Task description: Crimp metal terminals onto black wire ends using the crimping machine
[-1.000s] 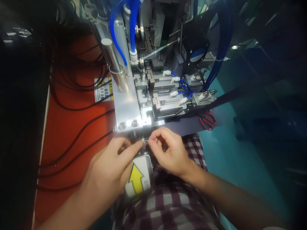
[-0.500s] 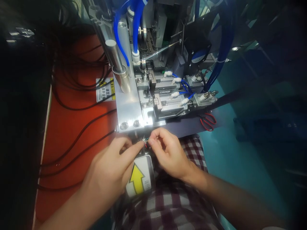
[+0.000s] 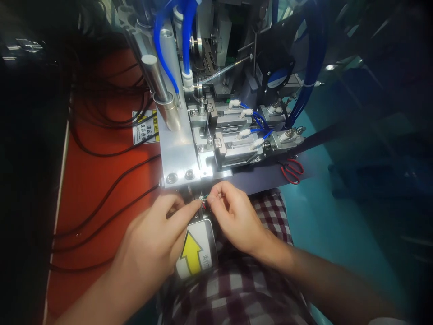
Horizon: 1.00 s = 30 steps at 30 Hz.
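In the head view, my left hand is closed in a pinch, its thumb and index fingertips at a small bunch of thin coloured wires. Red, white and green strands show in the narrow gap between my hands. My right hand pinches a greenish strand from the other side, its remaining fingers curled in. The fingertips hide the wire ends. Both hands are just in front of the metal plate of a machine, above a white label with a yellow arrow.
Pneumatic cylinders with blue hoses stand behind the hands. A steel post rises at left. Black cables cross the orange surface. Red-handled scissors or snips lie at right. A checkered garment is below.
The whole view has shifted slightly, so the machine and hands appear a little further left. Both hands keep their pinch, with hardly any motion relative to the machine.
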{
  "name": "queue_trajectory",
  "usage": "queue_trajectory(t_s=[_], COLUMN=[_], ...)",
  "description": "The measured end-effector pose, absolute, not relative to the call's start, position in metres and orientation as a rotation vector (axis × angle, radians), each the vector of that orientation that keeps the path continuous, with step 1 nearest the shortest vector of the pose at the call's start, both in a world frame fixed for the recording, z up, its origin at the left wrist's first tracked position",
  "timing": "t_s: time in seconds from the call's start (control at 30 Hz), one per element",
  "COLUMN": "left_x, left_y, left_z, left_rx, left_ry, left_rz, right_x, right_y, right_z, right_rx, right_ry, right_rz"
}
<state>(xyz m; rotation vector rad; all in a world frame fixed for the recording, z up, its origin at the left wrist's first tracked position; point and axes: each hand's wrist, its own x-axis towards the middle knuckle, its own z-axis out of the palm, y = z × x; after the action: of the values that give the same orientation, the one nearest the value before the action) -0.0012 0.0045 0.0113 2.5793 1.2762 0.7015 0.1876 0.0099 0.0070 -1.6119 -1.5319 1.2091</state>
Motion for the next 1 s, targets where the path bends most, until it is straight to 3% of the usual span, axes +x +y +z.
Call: queue_trajectory(t_s=[0.23, 1.0], left_x=[-0.0018, -0.0003], left_y=[0.0033, 0.0046], left_z=[0.0087, 0.0118], left_rx=[2.575, 2.602], left_ry=[1.292, 1.272], left_rz=[0.684, 0.685], right_x=[0.1914, 0.1905], right_y=[0.0141, 0.0084], right_z=[0.0063, 0.0049], right_rx=[-1.568, -1.483], right_ry=[-1.156, -1.461], right_rz=[1.650, 1.091])
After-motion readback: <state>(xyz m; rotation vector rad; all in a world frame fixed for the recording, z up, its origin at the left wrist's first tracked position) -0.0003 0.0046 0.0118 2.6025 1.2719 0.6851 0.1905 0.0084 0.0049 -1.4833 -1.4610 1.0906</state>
